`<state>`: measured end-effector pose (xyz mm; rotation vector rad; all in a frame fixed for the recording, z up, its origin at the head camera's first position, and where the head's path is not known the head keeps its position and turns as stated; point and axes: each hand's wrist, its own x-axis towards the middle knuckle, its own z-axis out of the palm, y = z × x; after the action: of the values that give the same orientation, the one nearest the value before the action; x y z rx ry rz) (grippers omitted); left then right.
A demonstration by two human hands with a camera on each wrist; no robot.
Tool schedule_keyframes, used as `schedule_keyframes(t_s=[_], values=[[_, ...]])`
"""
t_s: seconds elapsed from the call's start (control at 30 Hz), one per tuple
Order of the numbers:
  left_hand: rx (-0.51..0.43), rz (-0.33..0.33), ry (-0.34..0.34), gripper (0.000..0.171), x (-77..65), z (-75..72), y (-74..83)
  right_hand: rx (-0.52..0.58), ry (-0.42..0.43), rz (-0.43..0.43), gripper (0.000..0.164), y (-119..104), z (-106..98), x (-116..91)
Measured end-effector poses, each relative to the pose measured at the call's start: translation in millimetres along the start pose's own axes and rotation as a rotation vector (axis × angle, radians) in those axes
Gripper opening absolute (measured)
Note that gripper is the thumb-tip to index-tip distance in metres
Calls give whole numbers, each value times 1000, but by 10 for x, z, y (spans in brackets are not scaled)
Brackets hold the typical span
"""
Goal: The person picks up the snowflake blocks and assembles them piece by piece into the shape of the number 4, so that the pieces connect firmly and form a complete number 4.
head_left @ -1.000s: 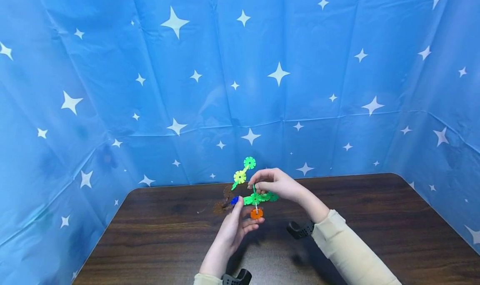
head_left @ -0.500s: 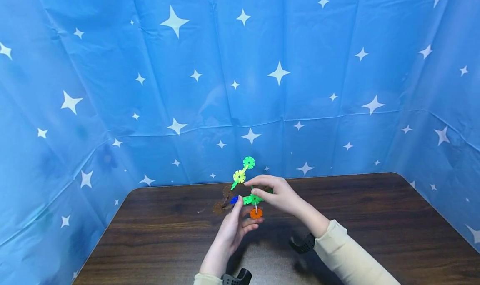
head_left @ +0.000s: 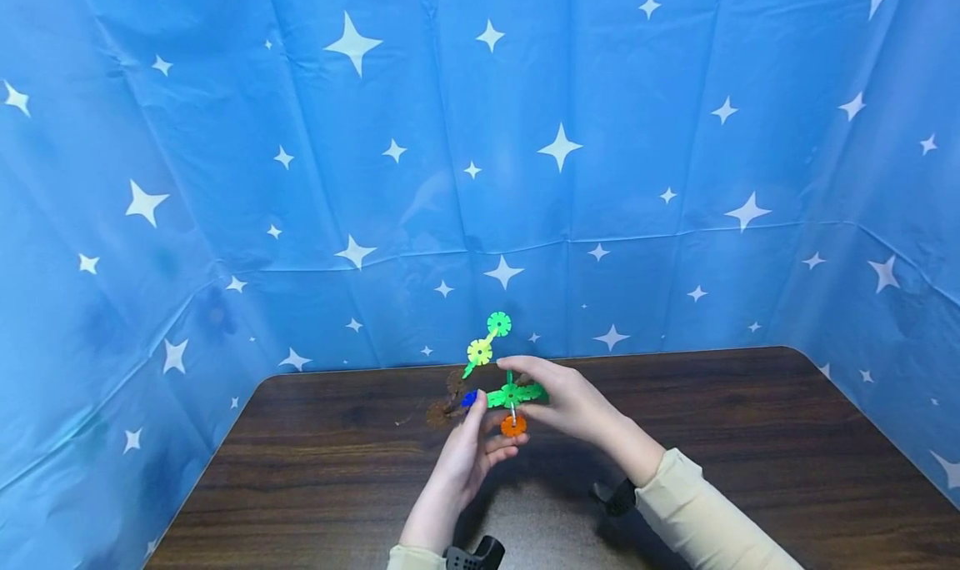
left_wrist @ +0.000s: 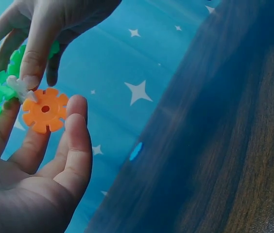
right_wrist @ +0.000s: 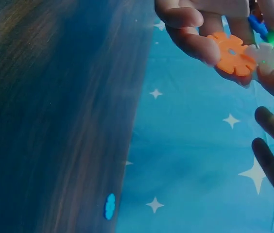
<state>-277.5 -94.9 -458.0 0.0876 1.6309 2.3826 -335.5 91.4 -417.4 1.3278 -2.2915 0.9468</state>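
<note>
A chain of interlocking plastic snowflake discs is held up over the table. My left hand (head_left: 463,462) grips it near the blue disc (head_left: 469,400), its fingers under the orange disc (head_left: 513,426). A white disc (left_wrist: 18,87) links the orange one to the green discs (head_left: 512,396). My right hand (head_left: 566,393) curls about the green part, index finger above it, and its thumb touches the white disc in both wrist views. Beyond the hands, the chain runs up through a yellow disc (head_left: 479,352) to a green end disc (head_left: 498,324). Some green discs are partly behind my right hand.
The dark wood table (head_left: 315,470) lies below my hands. A blue curtain with white stars (head_left: 420,187) hangs behind it and at both sides. Translucent brown discs (head_left: 442,407) show left of the blue disc. A small light-blue oval (right_wrist: 110,206) lies near the table edge.
My right hand has left the upright green disc, opened wider and come down to the right around the green discs. My left hand and the chain have stayed nearly in place.
</note>
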Motion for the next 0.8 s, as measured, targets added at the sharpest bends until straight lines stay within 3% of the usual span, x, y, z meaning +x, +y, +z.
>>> schedule_keyframes(t_s=[0.4, 0.6, 0.8], values=[[5, 20, -17, 87, 9, 11, -21, -50, 24, -169, 67, 21, -26, 10], [17, 23, -19, 87, 14, 12, -48, -65, 12, -165, 66, 42, -22, -1], [35, 49, -32, 76, 20, 26, -32, -106, 22, -153, 65, 66, -32, -32]])
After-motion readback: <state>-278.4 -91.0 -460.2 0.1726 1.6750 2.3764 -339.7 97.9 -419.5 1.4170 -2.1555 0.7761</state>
